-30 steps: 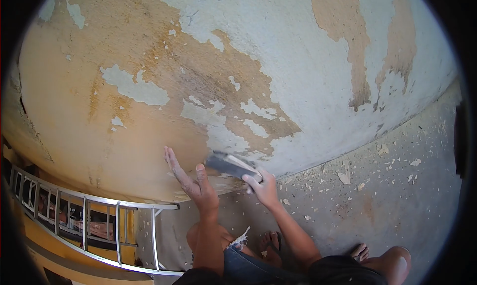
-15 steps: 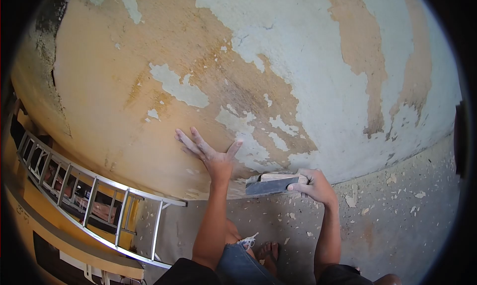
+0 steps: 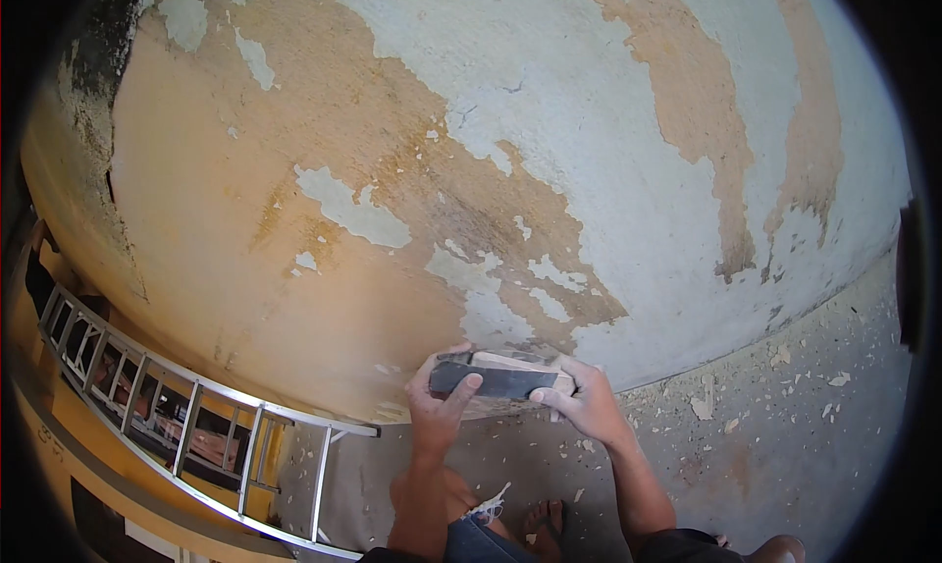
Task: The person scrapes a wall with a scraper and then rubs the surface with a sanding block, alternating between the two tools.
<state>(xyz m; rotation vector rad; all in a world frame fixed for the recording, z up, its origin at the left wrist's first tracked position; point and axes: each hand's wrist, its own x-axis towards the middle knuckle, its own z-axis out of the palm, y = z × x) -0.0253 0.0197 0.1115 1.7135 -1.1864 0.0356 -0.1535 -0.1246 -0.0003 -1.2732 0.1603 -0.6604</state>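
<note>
1. Head view, block (image 3: 500, 381): one, oblong, dark on its front face, pale along its upper edge. We find it between the two hands, in front of the lower part of the wall, lying nearly level; whether it touches the wall we cannot tell.
2. Head view, left hand (image 3: 437, 408): curled about the block's left end, thumb laid across the dark face, fingers bent over the far side and partly hidden from us. Dusty pale at the fingers.
3. Head view, right hand (image 3: 586, 403): pinching the block's right end, thumb tip on the lower front face, fingers behind, partly out of our sight. Also dusted.
4. Head view, wall (image 3: 363, 313): orange-tan to the left, pale blue-green to the right, with ragged peeled patches; we count it as the surface nearest both hands.
5. Head view, ladder (image 3: 322, 484): metal, lower left, well apart from the right hand.
6. Head view, floor (image 3: 677, 499): grey, strewn with pale flakes (image 3: 702, 406) near the wall's foot.
</note>
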